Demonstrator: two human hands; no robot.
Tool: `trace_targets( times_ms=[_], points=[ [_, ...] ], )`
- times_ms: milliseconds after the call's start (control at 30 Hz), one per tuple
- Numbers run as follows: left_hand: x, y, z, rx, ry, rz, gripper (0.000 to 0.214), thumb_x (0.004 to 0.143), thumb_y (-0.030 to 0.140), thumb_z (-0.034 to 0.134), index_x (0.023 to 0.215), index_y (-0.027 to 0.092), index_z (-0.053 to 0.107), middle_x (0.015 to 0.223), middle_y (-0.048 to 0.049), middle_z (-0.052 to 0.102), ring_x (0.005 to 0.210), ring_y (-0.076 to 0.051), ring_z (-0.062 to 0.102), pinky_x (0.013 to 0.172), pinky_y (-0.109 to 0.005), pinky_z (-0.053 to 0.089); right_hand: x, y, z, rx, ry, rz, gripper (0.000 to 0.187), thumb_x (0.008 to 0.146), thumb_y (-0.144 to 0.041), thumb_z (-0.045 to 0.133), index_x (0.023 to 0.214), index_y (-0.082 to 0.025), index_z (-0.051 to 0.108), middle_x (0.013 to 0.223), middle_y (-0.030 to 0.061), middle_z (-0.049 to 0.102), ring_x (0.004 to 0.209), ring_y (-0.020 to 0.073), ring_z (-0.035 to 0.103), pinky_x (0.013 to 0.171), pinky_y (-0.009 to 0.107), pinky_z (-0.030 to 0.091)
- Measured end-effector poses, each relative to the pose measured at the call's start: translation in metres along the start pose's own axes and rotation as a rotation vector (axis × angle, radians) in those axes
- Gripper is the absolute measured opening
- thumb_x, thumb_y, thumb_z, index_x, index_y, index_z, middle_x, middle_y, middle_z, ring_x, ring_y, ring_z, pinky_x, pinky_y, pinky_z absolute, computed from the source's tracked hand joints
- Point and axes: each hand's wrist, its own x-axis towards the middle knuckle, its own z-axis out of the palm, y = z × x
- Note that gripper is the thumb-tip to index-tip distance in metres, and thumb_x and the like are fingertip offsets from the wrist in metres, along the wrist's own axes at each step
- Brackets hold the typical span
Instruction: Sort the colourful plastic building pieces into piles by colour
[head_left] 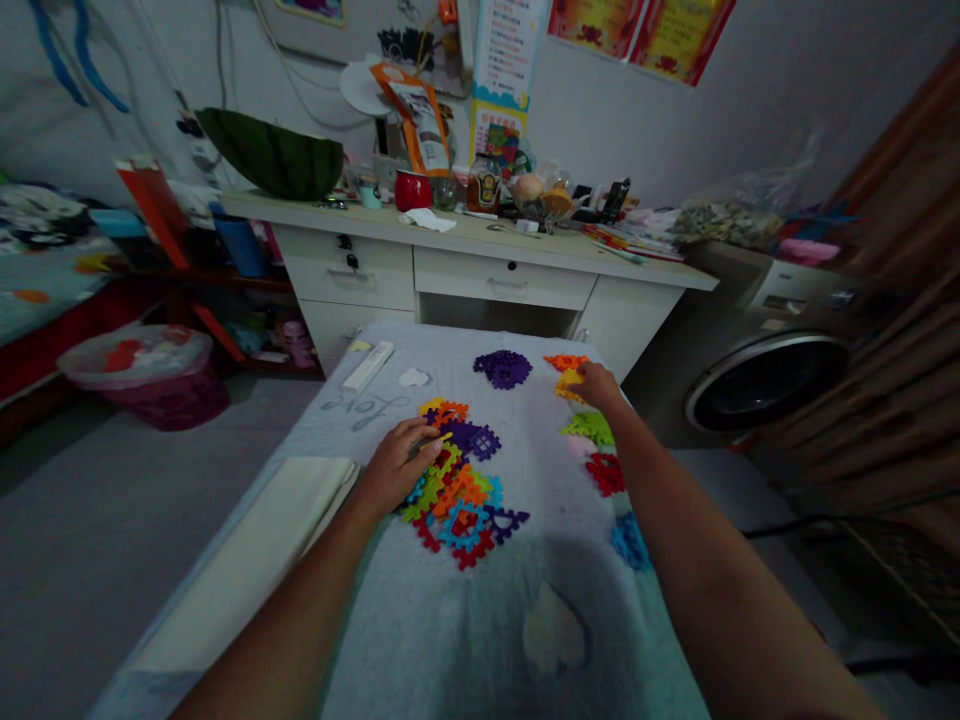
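Note:
My left hand (397, 462) rests at the left side of a mixed pile of notched plastic interlocking tiles (457, 500), in red, orange, green, blue and purple. Its thumb and fingers pinch a small yellow tile (447, 437), mostly hidden. Across the table, my right hand (598, 386) has its fingers closed on a yellow tile (568, 385) at the yellow group. Orange tiles (564, 361) lie just behind that hand. Nearer along the right side are green tiles (589, 428), red tiles (605, 473) and blue tiles (630, 542). Purple tiles (502, 369) form a heap at the far middle.
A pale cloth with hearts covers the table (480, 640). On its left lie a folded white sheet (255, 560) and a white box-like strip (368, 367). Behind stands a cluttered white desk (510, 280); a washing machine (750, 350) is at right, a pink bin (150, 375) at left.

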Motion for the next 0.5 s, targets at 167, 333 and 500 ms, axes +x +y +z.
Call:
trace_targets(
  times_ms=[167,333,500],
  points=[
    [0.000,0.002,-0.001,-0.001,0.003,0.013,0.039,0.088,0.050,0.048,0.104,0.022,0.068,0.120,-0.0080,0.061,0.119,-0.025,0.056,0.105,-0.043,0.044,0.000,0.028,-0.005,-0.011,-0.045,0.143,0.037,0.081,-0.032,0.068,0.114,-0.014,0.066,0.119,0.0189,0.064,0.110,0.0322,0.059,0.089,0.039,0.044],
    [0.000,0.001,0.000,-0.007,0.014,0.005,0.038,0.088,0.050,0.049,0.105,0.022,0.068,0.122,-0.0078,0.061,0.121,-0.025,0.056,0.107,-0.045,0.042,-0.007,0.017,-0.004,0.043,0.052,0.142,0.037,0.084,-0.034,0.063,0.116,-0.015,0.066,0.122,0.0198,0.063,0.115,0.0345,0.056,0.092,0.043,0.043],
    [0.000,0.003,-0.001,-0.033,0.031,-0.005,0.037,0.088,0.049,0.049,0.105,0.022,0.068,0.121,-0.0071,0.060,0.121,-0.025,0.055,0.109,-0.044,0.041,-0.026,-0.048,0.004,0.233,0.082,-0.247,0.026,0.086,-0.024,0.060,0.109,-0.014,0.068,0.114,0.0119,0.068,0.105,0.0213,0.062,0.092,0.033,0.044]
  ],
)
